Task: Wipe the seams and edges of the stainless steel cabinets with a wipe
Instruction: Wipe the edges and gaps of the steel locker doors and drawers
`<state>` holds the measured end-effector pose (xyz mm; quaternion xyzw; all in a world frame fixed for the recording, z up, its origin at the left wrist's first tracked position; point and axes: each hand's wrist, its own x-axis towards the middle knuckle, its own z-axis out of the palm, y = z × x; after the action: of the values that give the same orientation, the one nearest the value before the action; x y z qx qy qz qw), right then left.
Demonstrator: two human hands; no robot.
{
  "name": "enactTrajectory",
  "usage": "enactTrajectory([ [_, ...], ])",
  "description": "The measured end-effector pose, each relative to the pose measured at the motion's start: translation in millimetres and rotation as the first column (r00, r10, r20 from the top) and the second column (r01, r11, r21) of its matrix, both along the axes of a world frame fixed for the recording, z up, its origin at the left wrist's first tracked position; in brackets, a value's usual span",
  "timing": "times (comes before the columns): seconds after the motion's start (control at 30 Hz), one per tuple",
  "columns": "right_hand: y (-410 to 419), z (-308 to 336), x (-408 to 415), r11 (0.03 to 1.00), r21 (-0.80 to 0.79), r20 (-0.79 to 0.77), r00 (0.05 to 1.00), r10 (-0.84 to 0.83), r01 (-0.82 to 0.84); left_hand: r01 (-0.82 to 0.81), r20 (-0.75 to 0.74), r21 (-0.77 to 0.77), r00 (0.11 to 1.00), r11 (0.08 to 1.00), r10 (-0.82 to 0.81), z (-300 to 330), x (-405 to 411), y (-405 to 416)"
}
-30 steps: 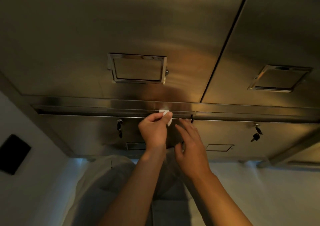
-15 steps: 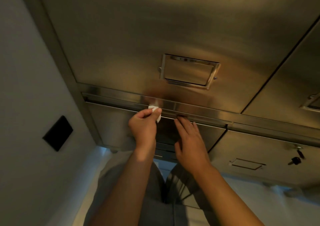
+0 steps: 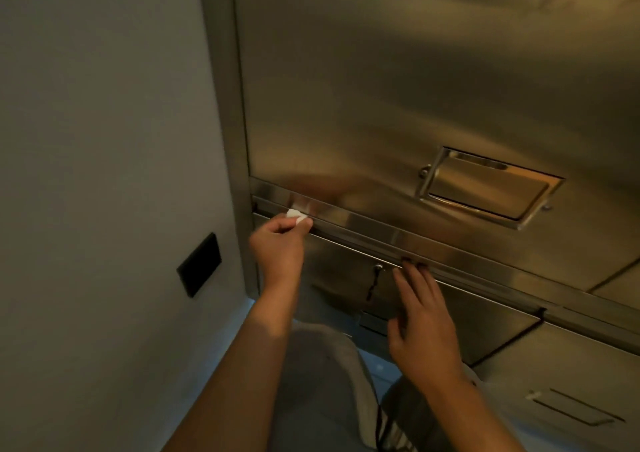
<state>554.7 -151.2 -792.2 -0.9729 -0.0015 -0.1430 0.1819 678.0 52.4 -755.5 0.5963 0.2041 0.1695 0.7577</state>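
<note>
The wipe [image 3: 295, 215], a small crumpled white wad, has slid leftward along the horizontal seam [image 3: 363, 235] of the stainless steel cabinets [image 3: 398, 80] since half a second ago, now near their left end. The left hand [image 3: 280, 247] pinches it at its fingertips against the seam. The right hand [image 3: 420, 327] lies open and flat on the lower door to the right, fingertips touching the same seam.
</note>
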Motion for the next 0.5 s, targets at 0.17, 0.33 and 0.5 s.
enactTrajectory([
  [0.17,2.5,-3.1,1.4,0.999,0.016,-0.003,0.999,-0.039,0.04,-0.075,-0.017,-0.002,0.997,0.997,0.075,2.6,19.1,36.4],
  [0.33,1.5,-5.2,1.1,0.999,0.033,0.018,0.999,-0.038,0.038,-0.106,-0.03,-0.027,0.994,0.994,0.105,0.3,25.2,45.2],
  [0.5,-1.2,-6.0,0.8,0.998,0.063,0.049,0.999,-0.018,0.015,-0.094,-0.046,0.018,0.994,0.995,0.094,-5.2,18.7,43.8],
])
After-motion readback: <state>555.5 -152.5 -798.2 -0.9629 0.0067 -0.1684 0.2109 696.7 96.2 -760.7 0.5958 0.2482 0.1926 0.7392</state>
